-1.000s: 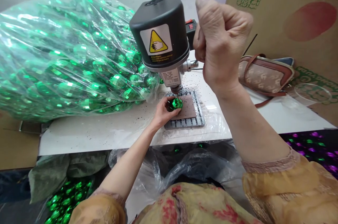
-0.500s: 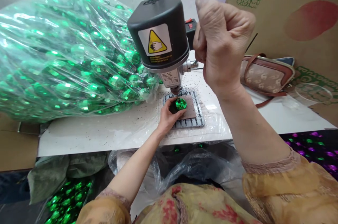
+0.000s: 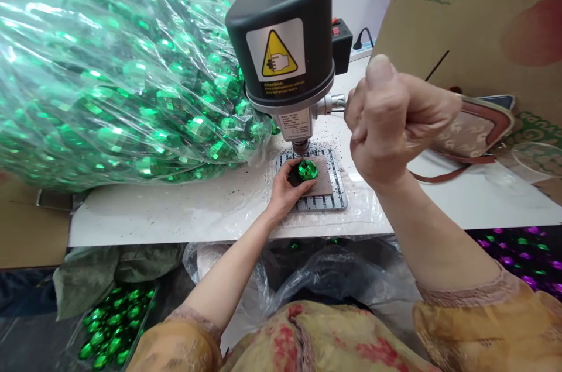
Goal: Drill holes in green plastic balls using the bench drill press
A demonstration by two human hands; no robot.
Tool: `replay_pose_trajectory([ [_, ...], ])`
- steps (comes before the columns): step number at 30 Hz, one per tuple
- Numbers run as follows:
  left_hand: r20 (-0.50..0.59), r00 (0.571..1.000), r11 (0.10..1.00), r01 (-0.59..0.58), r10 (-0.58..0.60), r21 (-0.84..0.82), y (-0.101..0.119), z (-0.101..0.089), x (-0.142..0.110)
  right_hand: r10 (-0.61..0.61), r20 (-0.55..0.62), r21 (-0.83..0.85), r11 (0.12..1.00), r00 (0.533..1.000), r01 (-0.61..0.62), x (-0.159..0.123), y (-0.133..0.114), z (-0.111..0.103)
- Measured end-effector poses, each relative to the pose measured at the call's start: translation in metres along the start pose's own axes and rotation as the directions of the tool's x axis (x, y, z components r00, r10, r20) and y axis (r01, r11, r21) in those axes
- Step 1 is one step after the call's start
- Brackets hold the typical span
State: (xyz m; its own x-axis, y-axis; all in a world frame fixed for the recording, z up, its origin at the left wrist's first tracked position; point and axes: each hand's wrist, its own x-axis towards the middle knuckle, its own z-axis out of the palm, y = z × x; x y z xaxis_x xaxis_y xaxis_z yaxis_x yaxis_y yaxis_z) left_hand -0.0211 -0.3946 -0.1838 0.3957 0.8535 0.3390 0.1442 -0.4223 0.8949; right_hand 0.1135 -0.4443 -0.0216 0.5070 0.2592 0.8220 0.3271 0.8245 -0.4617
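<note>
My left hand (image 3: pixel 284 187) pinches a faceted green gem (image 3: pixel 308 169) flat on a brown pad (image 3: pixel 324 179), right under the bit of a small black drill press (image 3: pixel 285 50). The pad lies on a slotted metal base plate (image 3: pixel 327 202). My right hand (image 3: pixel 395 120) is a closed fist around the press's feed lever (image 3: pixel 336 103), to the right of the motor head. The drill tip sits just above the gem; contact is unclear.
A big clear bag of green gems (image 3: pixel 114 79) fills the left of the white table (image 3: pixel 175 214). A brown-trimmed purse (image 3: pixel 474 132) and cardboard box (image 3: pixel 483 21) stand at right. More green gems (image 3: pixel 109 331) lie in a bag below left, purple ones (image 3: pixel 522 249) at right.
My right fist has pulled the lever downward and the drill head has come lower toward the gem. My left hand shifted the gem slightly right under the bit.
</note>
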Motion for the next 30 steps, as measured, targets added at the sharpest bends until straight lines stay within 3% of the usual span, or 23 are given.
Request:
replay_pose_trajectory([
  [4,-0.002,1.000,1.000,-0.025,0.025,0.006,0.001,0.000,0.000,-0.066,-0.026,0.050,0.997,0.997,0.067,-0.004,0.005,-0.001],
  [8,-0.003,1.000,1.000,-0.029,0.029,0.001,0.001,0.001,0.000,-0.055,0.010,-0.001,0.998,0.998,0.055,-0.005,0.003,-0.003],
  [14,-0.006,1.000,1.000,-0.022,0.021,-0.022,0.002,0.001,0.000,-0.157,0.035,0.040,0.987,0.987,0.156,-0.009,0.010,-0.009],
  [23,-0.018,0.999,0.999,-0.035,0.035,-0.029,0.002,0.002,0.001,-0.156,0.082,-0.016,0.987,0.984,0.158,-0.014,0.011,-0.014],
  [30,-0.012,0.999,0.999,-0.032,0.032,-0.021,0.004,0.002,0.000,-0.291,0.097,0.020,0.957,0.952,0.290,-0.024,0.026,-0.020],
])
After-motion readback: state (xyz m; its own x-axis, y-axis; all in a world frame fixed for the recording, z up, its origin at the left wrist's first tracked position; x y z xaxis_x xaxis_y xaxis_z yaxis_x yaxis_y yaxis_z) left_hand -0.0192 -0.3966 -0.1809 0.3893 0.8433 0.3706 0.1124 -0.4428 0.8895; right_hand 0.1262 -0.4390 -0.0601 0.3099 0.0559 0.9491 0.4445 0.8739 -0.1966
